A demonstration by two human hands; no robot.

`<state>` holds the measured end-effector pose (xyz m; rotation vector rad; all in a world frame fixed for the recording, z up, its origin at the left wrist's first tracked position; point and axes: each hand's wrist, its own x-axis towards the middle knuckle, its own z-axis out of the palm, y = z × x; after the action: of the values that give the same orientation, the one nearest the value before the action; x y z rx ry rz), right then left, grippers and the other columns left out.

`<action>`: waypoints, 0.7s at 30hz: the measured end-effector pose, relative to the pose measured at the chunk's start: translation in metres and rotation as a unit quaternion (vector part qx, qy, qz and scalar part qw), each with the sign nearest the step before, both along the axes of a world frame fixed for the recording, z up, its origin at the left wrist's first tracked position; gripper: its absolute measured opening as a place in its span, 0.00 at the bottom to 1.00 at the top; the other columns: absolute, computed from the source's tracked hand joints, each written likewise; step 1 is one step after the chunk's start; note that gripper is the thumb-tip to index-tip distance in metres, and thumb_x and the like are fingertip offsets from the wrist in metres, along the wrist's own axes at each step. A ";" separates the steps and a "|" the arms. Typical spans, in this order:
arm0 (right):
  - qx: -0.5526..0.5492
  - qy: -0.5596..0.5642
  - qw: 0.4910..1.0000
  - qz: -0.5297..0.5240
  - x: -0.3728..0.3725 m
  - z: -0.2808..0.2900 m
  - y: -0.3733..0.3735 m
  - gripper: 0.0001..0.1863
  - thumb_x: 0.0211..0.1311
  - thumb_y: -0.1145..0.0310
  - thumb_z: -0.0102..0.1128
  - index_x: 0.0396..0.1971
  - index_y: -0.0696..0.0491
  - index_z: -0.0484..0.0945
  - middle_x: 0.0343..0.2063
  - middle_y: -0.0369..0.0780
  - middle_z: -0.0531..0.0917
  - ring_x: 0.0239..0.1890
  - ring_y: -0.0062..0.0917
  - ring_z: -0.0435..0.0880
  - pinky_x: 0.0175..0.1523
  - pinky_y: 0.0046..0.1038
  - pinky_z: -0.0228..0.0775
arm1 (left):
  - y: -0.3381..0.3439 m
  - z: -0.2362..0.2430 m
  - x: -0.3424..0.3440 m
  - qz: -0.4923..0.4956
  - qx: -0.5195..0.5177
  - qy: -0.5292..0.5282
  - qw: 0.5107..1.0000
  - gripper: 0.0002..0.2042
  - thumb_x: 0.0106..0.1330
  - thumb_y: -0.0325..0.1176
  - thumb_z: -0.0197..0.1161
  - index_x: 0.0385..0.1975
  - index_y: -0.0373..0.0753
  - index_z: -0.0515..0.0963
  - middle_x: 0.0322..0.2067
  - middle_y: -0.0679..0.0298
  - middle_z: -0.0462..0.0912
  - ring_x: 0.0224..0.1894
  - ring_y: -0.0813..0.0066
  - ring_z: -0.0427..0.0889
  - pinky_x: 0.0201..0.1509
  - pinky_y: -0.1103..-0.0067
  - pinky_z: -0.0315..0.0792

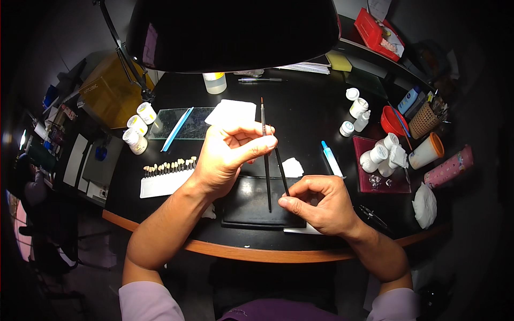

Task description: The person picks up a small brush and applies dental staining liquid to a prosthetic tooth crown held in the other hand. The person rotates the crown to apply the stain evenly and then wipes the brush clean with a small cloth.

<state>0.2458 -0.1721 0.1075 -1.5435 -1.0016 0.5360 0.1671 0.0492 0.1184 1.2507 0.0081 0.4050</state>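
Observation:
My left hand (227, 155) pinches a fine-tipped brush (268, 184) upright between thumb and fingers; it has a reddish-brown tip, a silvery ferrule and a long dark handle. A second thin dark brush (280, 170) slants from the same fingertips down to my right hand (326, 206). There, thumb and index finger are closed on its lower end. Both hands are above a black flat case (246, 200) near the table's front. Beside my left wrist lies a white holder (160, 186) with a row of tooth-shaped shade tabs (171, 166). White crumpled tissue (292, 167) shows between the hands.
A large dark lamp head (235, 32) overhangs the back. White jars (137, 124) and a glass slab (190, 131) stand left. At right are a blue-and-white tube (332, 160), a dark red tray (369, 184) with jars, a red bowl (393, 120) and a pink pouch (450, 167).

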 end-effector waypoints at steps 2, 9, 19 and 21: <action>0.000 -0.001 1.000 0.001 0.000 0.000 0.000 0.07 0.62 0.74 0.75 0.28 0.60 0.87 0.22 0.32 0.84 0.23 0.08 0.77 0.27 0.16 0.67 | 0.000 0.000 0.000 0.003 -0.004 0.003 1.000 0.09 0.63 0.28 0.76 0.42 0.38 0.87 0.33 0.66 0.88 0.34 0.85 0.84 0.34 0.88 0.70; -0.010 -0.003 1.000 0.000 0.000 0.002 -0.001 0.06 0.62 0.73 0.74 0.28 0.60 0.87 0.22 0.32 0.84 0.23 0.08 0.77 0.27 0.16 0.67 | 0.002 0.003 -0.001 0.012 -0.006 0.006 1.000 0.08 0.63 0.28 0.76 0.40 0.38 0.86 0.35 0.65 0.88 0.36 0.83 0.86 0.36 0.87 0.74; -0.007 -0.001 1.000 -0.002 0.000 0.001 -0.001 0.06 0.62 0.74 0.75 0.28 0.59 0.87 0.21 0.31 0.84 0.23 0.07 0.76 0.27 0.16 0.66 | 0.002 0.003 0.002 0.021 -0.002 -0.015 1.000 0.09 0.62 0.25 0.76 0.39 0.36 0.85 0.35 0.65 0.85 0.35 0.81 0.85 0.32 0.87 0.74; -0.008 -0.002 1.000 -0.002 0.000 0.001 -0.001 0.06 0.62 0.74 0.75 0.28 0.59 0.87 0.21 0.31 0.84 0.23 0.07 0.76 0.26 0.16 0.66 | 0.002 0.002 0.002 0.023 -0.001 -0.018 1.000 0.09 0.62 0.25 0.76 0.39 0.36 0.85 0.35 0.66 0.85 0.35 0.81 0.85 0.32 0.87 0.73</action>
<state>0.2456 -0.1732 0.1082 -1.5617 -0.9989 0.5385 0.1690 0.0513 0.1208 1.2429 0.0071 0.4678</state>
